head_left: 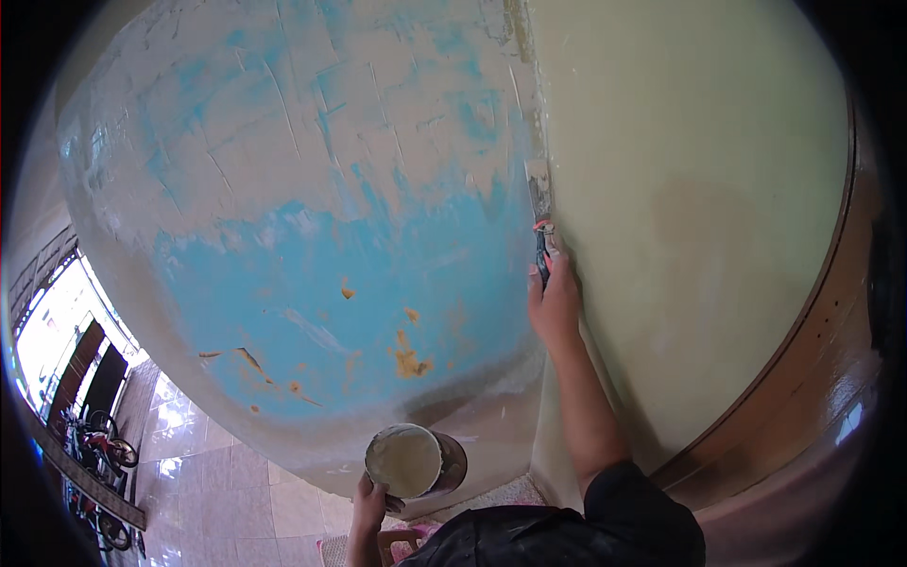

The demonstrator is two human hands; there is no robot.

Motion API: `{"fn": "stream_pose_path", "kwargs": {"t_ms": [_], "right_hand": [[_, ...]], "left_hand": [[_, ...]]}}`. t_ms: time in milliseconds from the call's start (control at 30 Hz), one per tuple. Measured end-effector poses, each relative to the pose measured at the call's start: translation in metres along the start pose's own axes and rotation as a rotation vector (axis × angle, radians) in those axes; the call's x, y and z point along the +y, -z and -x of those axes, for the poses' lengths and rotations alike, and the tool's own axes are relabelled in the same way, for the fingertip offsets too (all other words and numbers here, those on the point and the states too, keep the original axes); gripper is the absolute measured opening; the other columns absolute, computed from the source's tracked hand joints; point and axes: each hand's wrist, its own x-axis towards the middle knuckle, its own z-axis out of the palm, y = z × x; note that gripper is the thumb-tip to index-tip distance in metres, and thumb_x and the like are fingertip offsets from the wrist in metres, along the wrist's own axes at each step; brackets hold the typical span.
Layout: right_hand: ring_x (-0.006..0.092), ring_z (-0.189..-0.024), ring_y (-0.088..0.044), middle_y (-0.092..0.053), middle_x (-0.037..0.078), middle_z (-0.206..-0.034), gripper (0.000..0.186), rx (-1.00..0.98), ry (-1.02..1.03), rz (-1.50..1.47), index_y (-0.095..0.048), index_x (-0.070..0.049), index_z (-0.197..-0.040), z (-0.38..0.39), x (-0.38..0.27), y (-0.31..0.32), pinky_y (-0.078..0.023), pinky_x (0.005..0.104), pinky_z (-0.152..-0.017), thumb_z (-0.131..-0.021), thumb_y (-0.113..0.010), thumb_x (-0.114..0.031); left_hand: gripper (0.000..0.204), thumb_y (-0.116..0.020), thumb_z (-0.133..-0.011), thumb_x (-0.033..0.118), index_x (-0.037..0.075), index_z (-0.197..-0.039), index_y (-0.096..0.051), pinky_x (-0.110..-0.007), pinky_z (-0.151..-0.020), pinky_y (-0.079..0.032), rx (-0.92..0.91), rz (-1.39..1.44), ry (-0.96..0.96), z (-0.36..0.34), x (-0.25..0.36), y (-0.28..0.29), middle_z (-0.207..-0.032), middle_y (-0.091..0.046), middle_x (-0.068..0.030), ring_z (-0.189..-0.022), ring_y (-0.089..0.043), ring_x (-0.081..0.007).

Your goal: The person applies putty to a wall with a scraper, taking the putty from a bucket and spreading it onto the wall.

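Note:
My right hand (553, 288) grips a putty knife (539, 194) with a red and black handle, its pale-smeared blade held upright at the corner where two walls meet. The left wall (312, 255) is blue, with rough off-white filler over its upper part and several yellow-brown patches low down. The right wall (699, 123) is pale green. My left hand (373, 496) holds a cylindrical container (453, 458) of creamy paste by its side, below the blue wall.
A glossy tiled floor (198, 454) lies below at the left, with parked two-wheelers (99, 439) beside a bright doorway (52, 317). A brown wooden panel (803, 387) curves along the right. Part of a chair (399, 543) shows beneath me.

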Motion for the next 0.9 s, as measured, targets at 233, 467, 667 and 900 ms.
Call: {"fn": "stream_pose_path", "kwargs": {"t_ms": [233,467,667,900], "right_hand": [[0.0446,-0.105,-0.062,-0.062,0.024,-0.117,0.04,0.239,0.232,-0.06,-0.049,-0.002,-0.133,-0.12,-0.074,0.015,-0.05,0.0477,-0.089,-0.098,-0.061,-0.017],[0.0474,-0.102,-0.062,-0.062,0.026,-0.114,0.04,-0.061,-0.006,0.032,-0.05,-0.003,-0.131,-0.047,-0.028,-0.006,-0.051,0.0499,-0.085,-0.096,-0.064,-0.018],[0.0439,-0.105,-0.061,-0.062,0.025,-0.115,0.042,-0.026,-0.018,-0.02,-0.051,0.0,-0.134,0.042,0.025,-0.012,-0.05,0.0479,-0.089,-0.096,-0.062,-0.014],[0.0429,-0.097,-0.064,-0.064,0.024,-0.11,0.04,0.07,0.117,-0.026,-0.051,0.001,-0.13,-0.07,-0.039,-0.004,-0.052,0.0489,-0.085,-0.096,-0.064,-0.016]], "left_hand": [[0.035,-0.044,-0.092,0.006,-0.003,-0.126,-0.05,-0.03,-0.043,-0.055,-0.046,-0.066,-0.029,-0.016,0.005,-0.002,-0.081,-0.068,-0.0156,-0.051,-0.066,-0.021],[0.041,-0.044,-0.091,0.002,-0.002,-0.131,-0.048,-0.031,-0.044,-0.054,-0.041,-0.022,-0.001,-0.015,0.004,-0.009,-0.086,-0.068,-0.0164,-0.051,-0.067,-0.0219],[0.038,-0.044,-0.092,0.003,-0.001,-0.13,-0.049,-0.03,-0.044,-0.054,-0.047,-0.037,0.011,-0.013,-0.002,-0.001,-0.082,-0.068,-0.0154,-0.051,-0.067,-0.0211],[0.042,-0.042,-0.089,0.0,-0.002,-0.131,-0.047,-0.031,-0.044,-0.054,-0.064,-0.076,0.043,-0.02,0.004,-0.011,-0.086,-0.068,-0.017,-0.052,-0.067,-0.0227]]}}
